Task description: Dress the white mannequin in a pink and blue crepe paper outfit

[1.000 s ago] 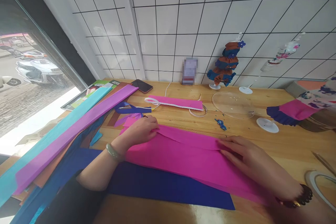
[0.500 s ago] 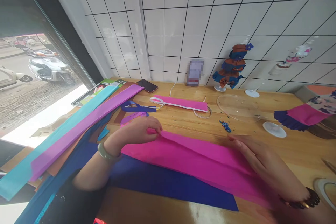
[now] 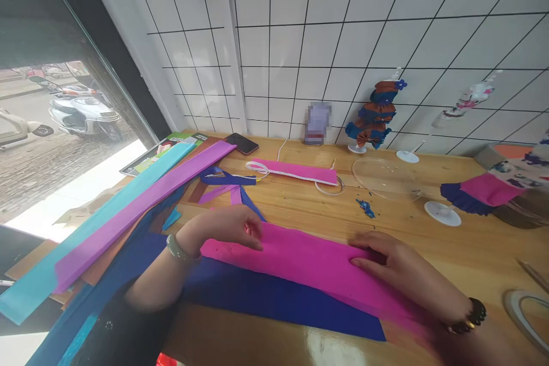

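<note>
A long bright pink strip (image 3: 309, 257), thin and paper-like, lies across a dark blue sheet (image 3: 278, 303) on the wooden table. My left hand (image 3: 231, 227), with a pale bangle at the wrist, is over the strip's left end; its fingers are loosely bent and a gap shows between thumb and forefinger. At the strip's far edge, to the right, rests my right hand (image 3: 397, 260), thumb on the pink surface and fingers spread apart from it. A dark beaded bracelet circles that wrist. The strip's near right end is blurred and partly behind my right arm.
Purple (image 3: 141, 211) and turquoise strips (image 3: 107, 223) lie stacked at the left. Blue-handled scissors (image 3: 229, 177), a folded pink piece with white trim (image 3: 295, 170) and a phone (image 3: 242, 143) sit farther back. Small decorated stands (image 3: 373, 114) line the tiled wall; a tape roll (image 3: 527, 314) is at right.
My left hand has loosened its pinch on the pink strip's far edge. My right hand has slid left along it, its thumb now apart from the fingers. The crease has flattened.
</note>
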Demonstrator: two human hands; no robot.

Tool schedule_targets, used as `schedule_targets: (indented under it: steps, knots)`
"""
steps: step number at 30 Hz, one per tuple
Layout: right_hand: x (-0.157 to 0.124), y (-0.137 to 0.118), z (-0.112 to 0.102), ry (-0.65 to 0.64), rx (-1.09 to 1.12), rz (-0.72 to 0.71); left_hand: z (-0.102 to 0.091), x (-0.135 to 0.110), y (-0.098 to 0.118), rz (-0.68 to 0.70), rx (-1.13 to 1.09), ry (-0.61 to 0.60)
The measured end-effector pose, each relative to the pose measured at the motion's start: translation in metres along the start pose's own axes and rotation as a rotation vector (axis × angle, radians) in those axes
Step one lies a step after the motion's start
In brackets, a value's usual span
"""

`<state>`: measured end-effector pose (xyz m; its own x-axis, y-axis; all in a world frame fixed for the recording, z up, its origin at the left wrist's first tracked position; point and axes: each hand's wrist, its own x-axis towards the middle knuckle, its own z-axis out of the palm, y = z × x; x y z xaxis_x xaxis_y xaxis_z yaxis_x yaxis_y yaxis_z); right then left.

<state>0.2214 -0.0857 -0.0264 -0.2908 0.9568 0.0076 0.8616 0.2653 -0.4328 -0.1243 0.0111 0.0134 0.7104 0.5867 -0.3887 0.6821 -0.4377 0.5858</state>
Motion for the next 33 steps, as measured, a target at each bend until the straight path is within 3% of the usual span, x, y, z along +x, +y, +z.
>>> schedule_targets:
  steps: [4, 7, 14, 20, 25, 33]
  knots:
    - [0.001, 0.0, 0.0, -0.06, 0.024, -0.023, 0.007, 0.01, -0.005, 0.032, 0.09, 0.204]
    - [0.002, -0.001, 0.001, -0.117, 0.04, -0.03, 0.01, 0.015, -0.011, 0.075, 0.187, 0.274]
    - [0.0, 0.002, 0.006, -0.021, -0.007, -0.034, 0.017, 0.023, -0.018, 0.115, 0.207, 0.255]
    - [0.001, 0.003, 0.007, -0.049, 0.033, -0.083, 0.017, 0.024, -0.022, 0.163, 0.152, 0.272]
    - [-0.002, -0.002, 0.003, 0.127, 0.057, -0.084, 0.018, 0.018, -0.006, 0.158, 0.036, 0.292]
    - [-0.002, -0.003, -0.001, 0.202, -0.012, -0.042, 0.013, 0.009, 0.015, 0.239, 0.166, 0.232]
